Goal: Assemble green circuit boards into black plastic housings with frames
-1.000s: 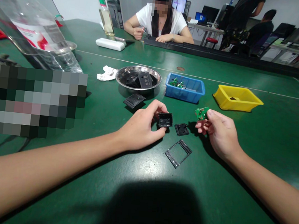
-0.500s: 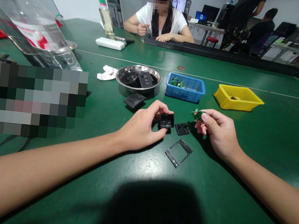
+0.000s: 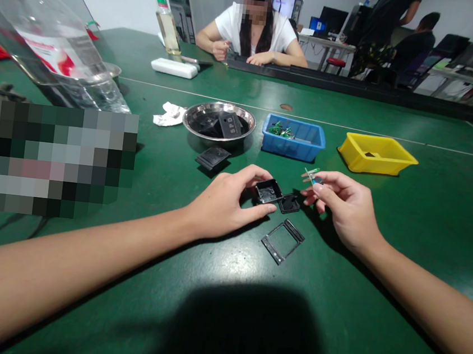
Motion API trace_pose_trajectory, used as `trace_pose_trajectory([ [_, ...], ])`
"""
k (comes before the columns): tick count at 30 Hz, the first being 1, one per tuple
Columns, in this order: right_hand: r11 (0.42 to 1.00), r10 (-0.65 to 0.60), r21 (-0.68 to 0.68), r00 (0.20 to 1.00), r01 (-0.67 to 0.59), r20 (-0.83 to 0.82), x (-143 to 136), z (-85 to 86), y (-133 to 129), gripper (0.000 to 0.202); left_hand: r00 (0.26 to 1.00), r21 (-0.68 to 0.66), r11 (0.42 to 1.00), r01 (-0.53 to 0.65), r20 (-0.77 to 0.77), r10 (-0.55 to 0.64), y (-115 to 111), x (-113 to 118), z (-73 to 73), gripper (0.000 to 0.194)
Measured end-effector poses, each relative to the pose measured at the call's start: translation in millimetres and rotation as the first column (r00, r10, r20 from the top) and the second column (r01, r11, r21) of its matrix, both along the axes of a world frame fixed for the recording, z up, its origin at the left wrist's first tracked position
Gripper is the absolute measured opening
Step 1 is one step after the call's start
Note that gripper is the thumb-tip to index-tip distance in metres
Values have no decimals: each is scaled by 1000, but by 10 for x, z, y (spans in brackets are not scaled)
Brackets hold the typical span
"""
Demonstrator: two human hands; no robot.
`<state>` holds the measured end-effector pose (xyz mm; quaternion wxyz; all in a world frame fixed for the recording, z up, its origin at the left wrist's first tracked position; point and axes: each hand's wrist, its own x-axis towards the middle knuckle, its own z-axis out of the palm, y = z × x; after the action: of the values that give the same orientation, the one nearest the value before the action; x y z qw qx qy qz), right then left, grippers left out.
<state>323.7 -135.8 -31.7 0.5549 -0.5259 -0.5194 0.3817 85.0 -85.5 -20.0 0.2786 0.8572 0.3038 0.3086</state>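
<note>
Between the thumb and fingers of my left hand (image 3: 234, 202) is a small black plastic case (image 3: 267, 191), its hollow side facing up and toward me. My right hand (image 3: 343, 205) pinches a small green circuit board (image 3: 311, 176) by its edge, turned nearly edge-on, a little right of the case and apart from it. A small black square cover (image 3: 290, 204) lies on the table between the hands. Nearer to me lies a thin black rectangular frame (image 3: 282, 242). Beyond my left hand sits another black plastic piece (image 3: 213, 159).
Past my hands stand a steel bowl (image 3: 190, 130) of black parts, a blue bin (image 3: 294, 149) with green boards and a yellow bin (image 3: 375, 164). A large plastic bottle (image 3: 63, 52) leans at the left. Across the green table (image 3: 222, 311) sits a person (image 3: 255, 38).
My left hand has tilted the case, so more of its inside shows. In my right hand the circuit board has turned to a steeper angle. The loose parts lie where they were.
</note>
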Motion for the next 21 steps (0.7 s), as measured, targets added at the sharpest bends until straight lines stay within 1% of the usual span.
trace_pose_trajectory([
  [4, 1000, -8, -14, 998, 7, -64, 10, -12, 9, 28, 1000, -9, 1000, 8, 3, -8, -7, -3, 7, 35],
  [7, 1000, -8, -2, 997, 8, -80, 20, -29, 19, 25, 1000, -29, 1000, 8, 20, -7, -22, -6, 10, 33],
  [13, 997, -9, 76, 1000, 11, -24, 15, -28, 12, 17, 990, -4, 998, 56, 126, -55, -51, 0, 5, 33],
  [16, 996, -1, 94, 1000, 1, 3, 9, -22, -1, 17, 984, 11, 997, 75, 160, -76, -52, 5, -2, 34],
  [18, 995, 1, 99, 1000, -1, 2, 3, -23, -15, 18, 986, 17, 998, 65, 156, -67, -50, 5, -5, 34],
  [21, 996, 7, 92, 999, -3, -42, -36, -20, -72, 17, 990, 37, 999, 34, 133, -39, -48, 2, -7, 35],
])
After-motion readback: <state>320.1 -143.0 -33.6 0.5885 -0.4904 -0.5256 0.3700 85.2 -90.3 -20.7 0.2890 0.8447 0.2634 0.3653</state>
